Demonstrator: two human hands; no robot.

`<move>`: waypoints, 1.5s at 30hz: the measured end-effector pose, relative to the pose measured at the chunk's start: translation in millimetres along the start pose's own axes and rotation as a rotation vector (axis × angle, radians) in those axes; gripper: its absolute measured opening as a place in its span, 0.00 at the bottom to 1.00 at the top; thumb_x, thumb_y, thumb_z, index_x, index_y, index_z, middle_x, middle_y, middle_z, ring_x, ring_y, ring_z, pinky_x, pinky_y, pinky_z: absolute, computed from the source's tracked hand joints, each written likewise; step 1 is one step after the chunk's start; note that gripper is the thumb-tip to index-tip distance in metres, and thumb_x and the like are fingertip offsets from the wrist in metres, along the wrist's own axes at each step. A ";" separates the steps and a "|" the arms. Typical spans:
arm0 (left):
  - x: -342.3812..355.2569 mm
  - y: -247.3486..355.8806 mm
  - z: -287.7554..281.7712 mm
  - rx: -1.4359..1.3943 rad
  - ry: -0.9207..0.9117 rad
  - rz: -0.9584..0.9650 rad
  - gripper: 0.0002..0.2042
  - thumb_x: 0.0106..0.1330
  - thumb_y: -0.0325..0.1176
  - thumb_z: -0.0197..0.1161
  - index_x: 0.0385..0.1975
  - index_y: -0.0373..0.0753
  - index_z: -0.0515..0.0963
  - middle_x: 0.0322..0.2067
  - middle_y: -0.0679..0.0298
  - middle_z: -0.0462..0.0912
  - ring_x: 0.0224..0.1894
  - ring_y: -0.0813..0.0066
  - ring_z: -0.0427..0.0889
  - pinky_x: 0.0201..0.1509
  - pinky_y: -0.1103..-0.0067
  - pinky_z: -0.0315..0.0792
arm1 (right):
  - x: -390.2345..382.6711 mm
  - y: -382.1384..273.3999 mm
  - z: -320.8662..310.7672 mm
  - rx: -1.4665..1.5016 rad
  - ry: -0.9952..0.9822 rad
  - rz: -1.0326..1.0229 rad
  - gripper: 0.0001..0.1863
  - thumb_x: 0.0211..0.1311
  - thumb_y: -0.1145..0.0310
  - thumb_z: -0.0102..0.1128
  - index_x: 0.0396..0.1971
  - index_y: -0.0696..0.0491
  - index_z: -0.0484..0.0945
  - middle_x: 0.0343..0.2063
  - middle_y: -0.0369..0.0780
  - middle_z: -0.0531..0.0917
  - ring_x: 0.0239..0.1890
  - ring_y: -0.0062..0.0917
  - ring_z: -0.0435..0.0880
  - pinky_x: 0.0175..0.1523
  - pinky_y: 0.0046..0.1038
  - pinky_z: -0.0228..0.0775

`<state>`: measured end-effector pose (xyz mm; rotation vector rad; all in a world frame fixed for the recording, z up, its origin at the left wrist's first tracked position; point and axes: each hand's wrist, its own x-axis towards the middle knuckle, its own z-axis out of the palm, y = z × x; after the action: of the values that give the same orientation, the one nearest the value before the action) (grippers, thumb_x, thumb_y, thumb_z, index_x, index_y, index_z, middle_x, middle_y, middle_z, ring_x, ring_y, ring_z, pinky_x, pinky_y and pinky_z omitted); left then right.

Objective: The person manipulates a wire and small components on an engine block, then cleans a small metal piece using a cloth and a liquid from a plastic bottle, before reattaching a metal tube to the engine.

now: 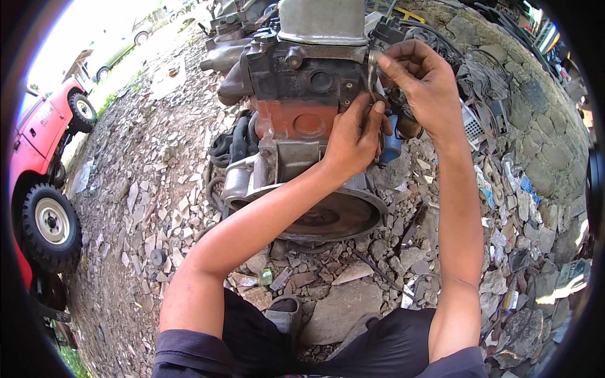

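Note:
An engine [296,116] stands in front of me, with a dark head, a rusty orange block, a silver cover on top and a round housing at its base. My right hand [421,85] pinches the top of a thin upright metal piece [372,66] at the engine's upper right corner. My left hand [356,135] reaches across to that corner, its fingers closed around the lower end of the same piece, which they partly hide. Just below both hands, a blue cylinder [391,148] shows on the engine's right side.
Stony ground [145,208] with scraps surrounds the engine. A red vehicle [44,126] with big tyres is at the left, cars [110,57] behind it. Dark parts [479,79] and a white plastic crate [476,132] lie at the right beside a stone-covered area [539,145].

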<state>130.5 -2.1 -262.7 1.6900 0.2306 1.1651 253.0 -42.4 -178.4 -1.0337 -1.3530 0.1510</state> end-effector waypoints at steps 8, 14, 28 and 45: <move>0.4 1.7 -1.4 0.024 0.005 0.006 0.12 0.79 0.37 0.47 0.43 0.34 0.70 0.25 0.64 0.80 0.17 0.85 0.75 0.17 0.87 0.67 | -4.9 0.5 -1.3 -0.134 -0.049 0.133 0.17 0.65 0.59 0.67 0.34 0.61 0.81 0.22 0.33 0.81 0.24 0.12 0.76 0.30 0.19 0.67; 1.6 -0.2 -1.1 0.005 -0.014 0.021 0.11 0.79 0.37 0.47 0.44 0.34 0.70 0.27 0.64 0.81 0.18 0.85 0.76 0.18 0.87 0.68 | -3.9 0.1 3.1 0.044 0.018 0.104 0.19 0.65 0.56 0.67 0.32 0.61 0.81 0.21 0.32 0.81 0.23 0.11 0.74 0.28 0.17 0.63; 1.5 -1.0 -4.2 0.000 -0.017 0.010 0.10 0.79 0.36 0.48 0.42 0.34 0.70 0.27 0.63 0.80 0.19 0.85 0.76 0.19 0.87 0.68 | -5.8 -12.4 10.4 -0.036 0.100 0.183 0.17 0.64 0.60 0.68 0.30 0.61 0.81 0.20 0.31 0.80 0.23 0.10 0.74 0.28 0.18 0.65; -0.6 0.1 1.2 0.018 -0.037 0.020 0.12 0.79 0.37 0.48 0.44 0.33 0.71 0.25 0.64 0.80 0.17 0.86 0.75 0.17 0.87 0.67 | -3.0 0.5 -2.2 0.033 -0.031 0.168 0.13 0.63 0.65 0.69 0.39 0.60 0.82 0.27 0.35 0.84 0.28 0.14 0.79 0.33 0.18 0.72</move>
<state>131.2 -3.3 -263.0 1.7320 0.2020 1.1487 254.3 -45.1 -180.7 -1.1204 -1.2868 0.3152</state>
